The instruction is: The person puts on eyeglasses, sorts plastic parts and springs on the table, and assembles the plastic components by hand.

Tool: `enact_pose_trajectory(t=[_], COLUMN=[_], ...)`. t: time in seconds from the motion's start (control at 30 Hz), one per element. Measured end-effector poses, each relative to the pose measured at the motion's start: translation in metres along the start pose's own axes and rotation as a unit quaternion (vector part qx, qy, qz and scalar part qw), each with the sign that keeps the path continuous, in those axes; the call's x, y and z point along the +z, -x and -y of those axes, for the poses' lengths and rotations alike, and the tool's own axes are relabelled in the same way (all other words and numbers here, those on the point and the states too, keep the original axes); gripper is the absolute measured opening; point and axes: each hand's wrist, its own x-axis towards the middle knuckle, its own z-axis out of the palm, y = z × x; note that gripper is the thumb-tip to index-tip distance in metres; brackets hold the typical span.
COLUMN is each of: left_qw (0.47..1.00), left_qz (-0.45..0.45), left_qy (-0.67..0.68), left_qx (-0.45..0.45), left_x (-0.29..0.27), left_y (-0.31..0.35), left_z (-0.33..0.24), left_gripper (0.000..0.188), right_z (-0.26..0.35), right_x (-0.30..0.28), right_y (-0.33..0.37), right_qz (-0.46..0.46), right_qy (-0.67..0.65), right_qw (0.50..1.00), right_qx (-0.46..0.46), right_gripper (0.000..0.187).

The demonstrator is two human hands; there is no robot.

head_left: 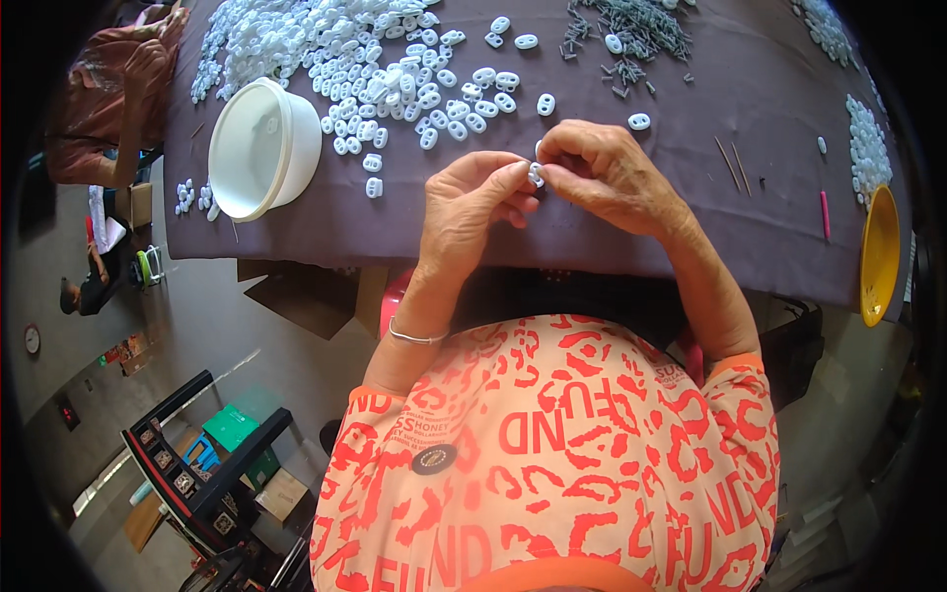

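Note:
My left hand [466,205] and my right hand [607,178] meet over the near part of the table, fingertips pinched together. Between them is a small white two-hole plastic piece [536,176], shaped like a cord lock; the fingers cover part of it. Beyond my hands spreads a big heap of the same white oval pieces [414,84], with a few lying singly around it. A pile of small grey pieces, like little springs or pins [636,35], lies at the far side, ahead of my right hand.
A white plastic tub [304,148] tips toward the left edge of the brown-covered table [631,247]. To the right lie two thin sticks [735,166], a pink rod [826,215], more white pieces [868,148] and a yellow bowl [881,259]. Another person's arm [128,128] shows at far left.

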Motion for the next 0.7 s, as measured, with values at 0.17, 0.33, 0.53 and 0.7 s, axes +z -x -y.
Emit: enact_pose_trajectory(t=[0.17,0.33,0.53,0.7], left_qw=[0.991,0.992,0.999,0.998], left_qz=[-0.038,-0.008,0.039,0.051], left_qy=[0.128,0.129,0.006,-0.004], left_qx=[-0.003,-0.009,-0.020,-0.030], left_x=[0.007,0.007,-0.002,-0.002], left_y=[-0.001,-0.002,-0.005,-0.007], left_z=[0.007,0.000,-0.007,-0.008], left_gripper=[0.019,0.019,0.020,0.020], right_z=[0.004,-0.002,0.002,0.005], right_x=[0.018,0.018,0.002,0.001], right_y=[0.005,0.007,0.007,0.006], right_qz=[-0.095,-0.095,0.000,0.000], right_qy=[-0.103,-0.167,-0.165,-0.166], right_qw=[0.988,0.978,0.980,0.980], right_qx=[0.064,0.084,0.113,0.113], right_gripper=[0.013,0.015,0.016,0.017])
